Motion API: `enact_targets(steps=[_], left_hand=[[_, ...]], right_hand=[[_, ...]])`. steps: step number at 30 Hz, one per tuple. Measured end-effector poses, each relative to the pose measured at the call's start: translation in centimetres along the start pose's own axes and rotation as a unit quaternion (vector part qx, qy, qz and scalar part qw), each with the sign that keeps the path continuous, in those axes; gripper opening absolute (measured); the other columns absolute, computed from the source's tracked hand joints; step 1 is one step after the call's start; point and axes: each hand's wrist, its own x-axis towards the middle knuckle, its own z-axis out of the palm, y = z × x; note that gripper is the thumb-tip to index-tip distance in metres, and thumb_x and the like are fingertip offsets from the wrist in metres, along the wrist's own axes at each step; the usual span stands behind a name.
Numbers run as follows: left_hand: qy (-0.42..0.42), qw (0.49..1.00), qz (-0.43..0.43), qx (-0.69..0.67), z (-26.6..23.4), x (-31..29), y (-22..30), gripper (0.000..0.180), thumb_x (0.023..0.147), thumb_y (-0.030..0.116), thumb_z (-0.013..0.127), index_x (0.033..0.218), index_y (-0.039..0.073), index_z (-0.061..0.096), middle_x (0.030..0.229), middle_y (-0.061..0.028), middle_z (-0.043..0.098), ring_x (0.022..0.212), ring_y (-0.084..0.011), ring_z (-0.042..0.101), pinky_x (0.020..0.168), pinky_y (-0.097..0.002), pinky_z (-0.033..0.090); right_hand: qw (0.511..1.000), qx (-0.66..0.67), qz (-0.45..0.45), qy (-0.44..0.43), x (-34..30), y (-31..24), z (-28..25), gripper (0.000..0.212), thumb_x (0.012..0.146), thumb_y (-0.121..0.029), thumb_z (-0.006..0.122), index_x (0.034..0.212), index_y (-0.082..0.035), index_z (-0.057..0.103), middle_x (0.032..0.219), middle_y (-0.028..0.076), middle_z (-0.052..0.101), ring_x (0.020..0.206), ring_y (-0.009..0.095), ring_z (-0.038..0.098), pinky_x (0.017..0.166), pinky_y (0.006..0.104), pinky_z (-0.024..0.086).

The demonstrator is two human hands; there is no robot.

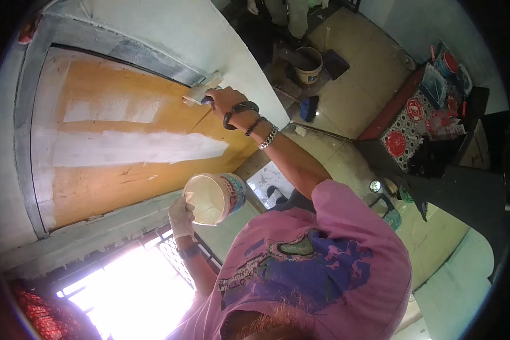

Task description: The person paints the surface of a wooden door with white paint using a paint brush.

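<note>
My right hand (225, 102), with bracelets on its wrist, is closed around the handle of a wide flat brush (199, 90). The brush lies at the upper right edge of an orange-brown door panel (175, 116), by its grey frame (130, 48); I cannot tell whether the bristles touch. White paint (141, 146) covers a long band and a paler patch of the panel. In its whitish glove, my left hand (181, 220) grips the rim of a white paint bucket (232, 195), tilted so that its pale inside shows.
A bright barred window (136, 289) lies below the panel. Another person's legs (297, 17) show at the top, near a second bucket (309, 65) and a blue-bristled broom head (309, 107). At right, a table with a patterned cover (402, 127) holds assorted items.
</note>
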Motion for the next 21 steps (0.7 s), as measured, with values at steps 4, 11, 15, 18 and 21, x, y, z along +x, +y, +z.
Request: enact_targets(steps=[4, 11, 15, 18, 21], left_hand=[[-0.010, 1.000, 0.014, 0.007, -0.2, -0.1, 0.6, 0.020, 0.084, 0.014, 0.047, 0.091, 0.001, 0.060, 0.051, 0.0020, 0.044, 0.035, -0.0038, 0.030, 0.031, -0.0187, 0.023], [0.003, 1.000, 0.004, 0.006, 0.1, -0.4, 1.2, 0.018, 0.084, 0.014, 0.048, 0.092, 0.002, 0.059, 0.052, 0.0024, 0.043, 0.035, -0.0038, 0.030, 0.031, -0.0186, 0.021], [0.002, 1.000, 0.007, 0.004, -0.2, -0.6, 1.4, 0.016, 0.086, 0.015, 0.048, 0.090, 0.003, 0.059, 0.055, 0.0056, 0.043, 0.039, -0.0012, 0.031, 0.033, -0.0157, 0.022], [-0.017, 1.000, 0.009, -0.019, -1.4, 0.1, 0.4, 0.017, 0.087, 0.015, 0.048, 0.090, 0.001, 0.059, 0.055, 0.0055, 0.045, 0.039, -0.0010, 0.032, 0.034, -0.0154, 0.022], [-0.001, 1.000, 0.005, -0.011, -1.1, -0.1, 0.6, 0.019, 0.087, 0.014, 0.048, 0.090, 0.000, 0.059, 0.056, 0.0053, 0.046, 0.040, -0.0010, 0.033, 0.035, -0.0153, 0.022]], right_hand=[[0.999, -0.025, 0.041, -0.015, 1.2, 1.1, -1.1, 0.021, 0.078, -0.020, 0.055, 0.096, -0.011, 0.060, 0.085, 0.015, 0.063, 0.079, 0.032, 0.062, 0.070, 0.0411, 0.051], [0.999, -0.009, 0.013, -0.047, 0.9, -0.2, -2.2, 0.022, 0.083, -0.018, 0.047, 0.099, -0.007, 0.058, 0.089, 0.014, 0.063, 0.084, 0.031, 0.062, 0.073, 0.0402, 0.050], [0.999, -0.003, 0.035, -0.036, 0.6, 0.8, -2.5, 0.020, 0.083, -0.016, 0.048, 0.098, -0.008, 0.059, 0.090, 0.016, 0.062, 0.085, 0.031, 0.061, 0.073, 0.0397, 0.050], [0.996, -0.002, 0.054, -0.073, 0.3, 0.7, -3.1, 0.019, 0.083, -0.016, 0.048, 0.096, -0.007, 0.059, 0.091, 0.016, 0.062, 0.085, 0.031, 0.061, 0.074, 0.0391, 0.050], [0.995, -0.030, -0.003, -0.091, 1.0, -0.6, -1.9, 0.020, 0.083, -0.015, 0.048, 0.096, -0.007, 0.059, 0.089, 0.015, 0.063, 0.085, 0.031, 0.061, 0.073, 0.0394, 0.050]])
